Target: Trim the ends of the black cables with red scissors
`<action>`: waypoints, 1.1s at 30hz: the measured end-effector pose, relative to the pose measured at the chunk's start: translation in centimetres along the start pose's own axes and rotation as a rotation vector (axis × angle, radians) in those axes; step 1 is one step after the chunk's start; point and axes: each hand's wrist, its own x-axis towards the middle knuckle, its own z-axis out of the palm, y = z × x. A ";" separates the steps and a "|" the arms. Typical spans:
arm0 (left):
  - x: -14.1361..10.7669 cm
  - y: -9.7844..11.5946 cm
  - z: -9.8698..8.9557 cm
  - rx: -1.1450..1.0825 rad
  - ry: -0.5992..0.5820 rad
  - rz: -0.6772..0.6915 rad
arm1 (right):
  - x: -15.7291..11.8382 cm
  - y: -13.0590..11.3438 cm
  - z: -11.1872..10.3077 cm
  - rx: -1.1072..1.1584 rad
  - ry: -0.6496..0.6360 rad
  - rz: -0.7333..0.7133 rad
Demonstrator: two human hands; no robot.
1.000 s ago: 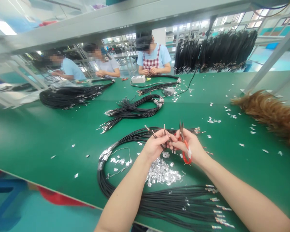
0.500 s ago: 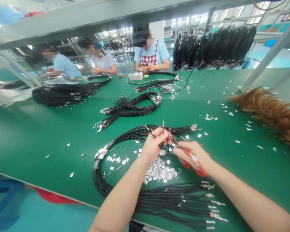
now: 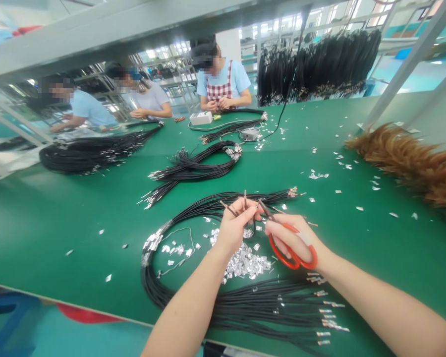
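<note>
Black cable ends with stripped tips stick up between the pinched fingers of my left hand. My right hand is wrapped round red-handled scissors, whose dark blades point up and left, their tips close to my left fingertips. Under and around my hands curves a long bundle of black cables, bound with silvery wrap at its left bend. Its lower ends fan out to the right with silvery and copper tips. A heap of small silvery foil scraps lies below my left hand.
Further black cable bundles lie across the green table. A brown feathery item rests at the right. Three people sit beyond the table, near a white box. Black cables hang at the back, and a grey beam crosses overhead.
The scissors have turned in my right hand, so their red handles show more fully and the blades point more upward. The whole view has shifted slightly.
</note>
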 end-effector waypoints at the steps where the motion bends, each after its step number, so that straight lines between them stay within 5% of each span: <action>1: 0.0 0.0 0.0 0.004 -0.021 -0.016 | 0.0 -0.3 -0.3 -0.013 0.050 -0.046; 7: -0.2 -0.3 0.4 0.249 -0.152 -0.079 | 0.6 -1.9 -2.3 -0.074 0.287 -0.418; 13: -0.7 -0.6 1.0 0.404 -0.265 -0.099 | 1.1 -1.3 -2.0 -0.024 0.262 -0.382; 16: -0.5 -0.5 0.8 0.365 -0.162 -0.032 | 1.2 -1.0 -2.0 -0.044 0.292 -0.393; 19: -0.4 -0.3 0.5 0.320 0.075 0.068 | 1.4 -0.9 -2.1 -0.035 0.300 -0.392; 21: -0.4 -0.3 0.5 0.303 0.135 0.077 | 1.5 -0.8 -1.9 -0.006 0.276 -0.386; 29: -0.7 -1.0 1.2 0.200 0.006 -0.079 | 2.6 -0.8 -1.3 0.109 0.231 -0.355; 33: -0.6 -0.8 0.5 0.105 -0.228 -0.200 | 3.1 -1.7 -1.2 0.147 -0.068 -0.236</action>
